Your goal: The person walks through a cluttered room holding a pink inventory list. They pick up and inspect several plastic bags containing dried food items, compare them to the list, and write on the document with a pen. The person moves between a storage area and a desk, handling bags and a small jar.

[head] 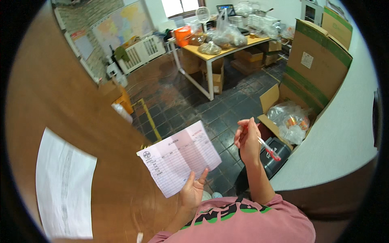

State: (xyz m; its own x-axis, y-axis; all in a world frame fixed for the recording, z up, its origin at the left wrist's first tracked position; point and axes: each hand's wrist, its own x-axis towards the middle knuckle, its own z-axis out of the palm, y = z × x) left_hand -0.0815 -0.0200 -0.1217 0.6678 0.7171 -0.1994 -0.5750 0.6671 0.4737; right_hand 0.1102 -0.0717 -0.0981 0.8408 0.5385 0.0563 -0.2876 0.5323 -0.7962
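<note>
A creased, pale pink printed form [182, 158] is held up in front of me, ruled in rows and bearing writing and a round emblem. My left hand [193, 189] grips its lower edge, thumb and a finger showing on the near face. To the right of the sheet, my right hand [249, 138] is raised with a pen [269, 149] in it. The pen has a clear barrel and red ends, and slants down to the right across the wrist. Between the pen and the paper there is a gap.
A wooden door [115, 182] with a white sheet [67, 185] on it fills the left side. At right, an open cardboard box [270, 124] holds plastic bags, beside a black bin [275, 158] and a white wall [337, 145]. Ahead stands a table [209, 57] loaded with bags.
</note>
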